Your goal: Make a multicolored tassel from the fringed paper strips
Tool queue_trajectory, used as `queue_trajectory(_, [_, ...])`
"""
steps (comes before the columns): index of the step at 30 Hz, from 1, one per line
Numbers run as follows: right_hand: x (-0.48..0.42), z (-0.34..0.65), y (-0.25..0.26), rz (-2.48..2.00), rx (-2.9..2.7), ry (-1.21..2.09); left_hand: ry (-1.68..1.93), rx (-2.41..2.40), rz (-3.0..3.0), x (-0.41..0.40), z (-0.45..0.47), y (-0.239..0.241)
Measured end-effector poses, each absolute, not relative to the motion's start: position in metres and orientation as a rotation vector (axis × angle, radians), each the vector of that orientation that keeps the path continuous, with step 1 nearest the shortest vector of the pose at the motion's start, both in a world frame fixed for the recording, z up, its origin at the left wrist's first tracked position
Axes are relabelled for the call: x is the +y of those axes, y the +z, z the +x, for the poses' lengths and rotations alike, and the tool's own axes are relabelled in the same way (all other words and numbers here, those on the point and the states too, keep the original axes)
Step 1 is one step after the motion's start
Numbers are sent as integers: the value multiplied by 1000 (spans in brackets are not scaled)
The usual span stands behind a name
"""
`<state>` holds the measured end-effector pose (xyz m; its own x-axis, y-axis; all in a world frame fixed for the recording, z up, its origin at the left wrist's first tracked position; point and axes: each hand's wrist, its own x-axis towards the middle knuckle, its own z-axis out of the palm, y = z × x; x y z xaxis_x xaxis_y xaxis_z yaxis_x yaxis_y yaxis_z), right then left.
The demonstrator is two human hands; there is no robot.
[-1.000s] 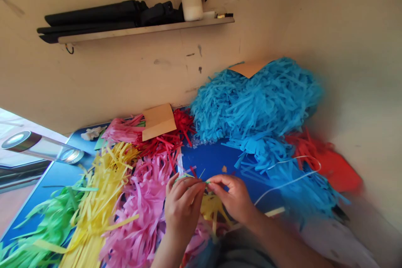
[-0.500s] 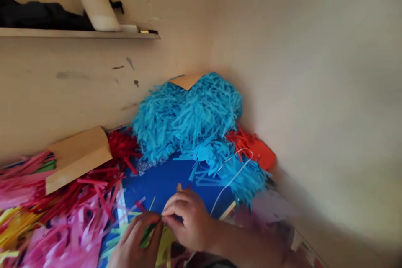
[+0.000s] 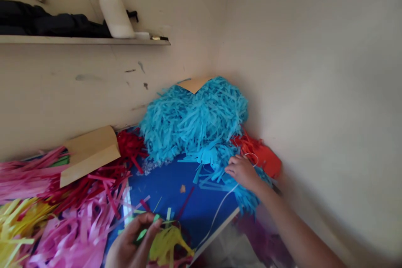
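Observation:
My left hand (image 3: 138, 234) is at the bottom, thumb and fingertips pinched on a green tissue-paper tassel (image 3: 157, 217). Below the pinch, yellow-green fringed tissue (image 3: 168, 245) spreads over the table's front edge. My right hand (image 3: 241, 171) reaches to the right side and rests against loose blue tissue fringe (image 3: 213, 155), its fingers curled together. Whatever lies between those fingers is hidden. A white string (image 3: 216, 213) loops up past this hand and trails down to the table edge.
A large blue fringed mass (image 3: 201, 117) fills the corner with orange tissue (image 3: 264, 157) beside it. Pink strips (image 3: 75, 226), yellow strips (image 3: 19, 222) and a brown cardboard piece (image 3: 92, 155) lie left. A shelf (image 3: 84, 40) holding a white bottle (image 3: 116, 14) is above.
My right hand has left my left hand and moved up and right to the blue fringe. The left hand keeps its pinch. A small brown scrap now shows on the blue tabletop.

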<state>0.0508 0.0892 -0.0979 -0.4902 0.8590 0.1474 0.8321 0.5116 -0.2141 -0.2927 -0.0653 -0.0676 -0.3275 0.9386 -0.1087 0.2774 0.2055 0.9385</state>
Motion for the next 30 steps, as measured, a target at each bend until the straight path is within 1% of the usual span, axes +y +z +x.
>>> queue_trajectory(5, [77, 39, -77, -1343, -1888, 492, 1259, 1516, 733, -68, -286, -58])
queue_trajectory(7, [63, 14, -67, -1330, -1683, 748, 1325, 1415, 552, -70, -285, -56])
queue_trajectory(10, [34, -42, -55, -1169, -1594, 1197, 1385, 1284, 385, -72, -286, -52])
queue_trajectory(13, [7, -97, -49, -992, -1665, 1426, 1374, 1231, 266, -77, -289, -47])
queue_trajectory(15, [-4, -123, -47, -909, -1722, 1455, 1390, 1231, 208, -81, -291, -43])
queue_trajectory(19, [-15, -151, -41, -822, -1790, 1285, 1492, 1273, 190, -88, -296, -41])
queue_trajectory(24, [-21, -162, -38, -785, -1860, 1114, 1530, 1322, 258, -94, -299, -44])
queue_trajectory(30, [-24, -162, -41, -699, -1968, 1076, 1509, 1378, 347, -96, -299, -47])
